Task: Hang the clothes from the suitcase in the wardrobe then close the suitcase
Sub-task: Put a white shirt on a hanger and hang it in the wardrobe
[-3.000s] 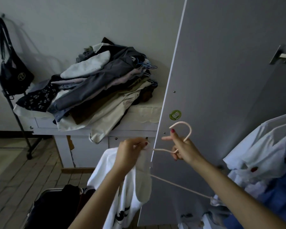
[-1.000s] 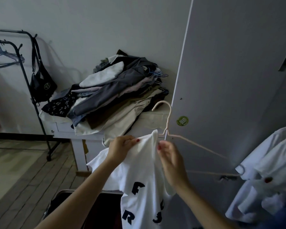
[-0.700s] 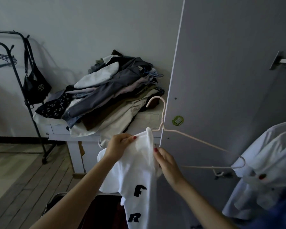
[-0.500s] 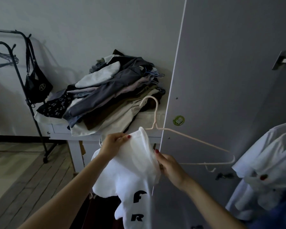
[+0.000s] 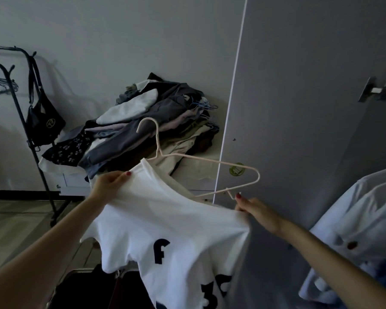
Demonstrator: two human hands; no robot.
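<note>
In front of the open wardrobe door (image 5: 310, 130), a white T-shirt (image 5: 165, 224) with dark letters is stretched between the two hands, halfway onto a pale wire hanger (image 5: 210, 162). The left hand (image 5: 108, 184) is closed on the left shoulder of the shirt, just beside the neck, where that arm of the hanger is already tucked inside the cloth. The right hand (image 5: 257, 211) pinches the shirt's other shoulder seam and sits just under the hanger's bare right end, which pokes out past the collar (its hook stands up above the neckline, tilted a little left). So the step in hand looks like dressing the hanger, roughly half done. The next move calls for drawing the right shoulder up and over that free end so the shirt sits evenly, then taking the hook and carrying it right to the wardrobe, where pale garments (image 5: 361, 230) hang at the frame's edge. The rail itself is out of sight. Low in the view lies the dark, open suitcase (image 5: 83, 288), with something dark in it; how much is left I cannot tell. Behind, a heap of clothes (image 5: 147, 128) sits on a counter (image 5: 196, 172), and a black bag (image 5: 44, 121) hangs on a rack (image 5: 16, 103).
</note>
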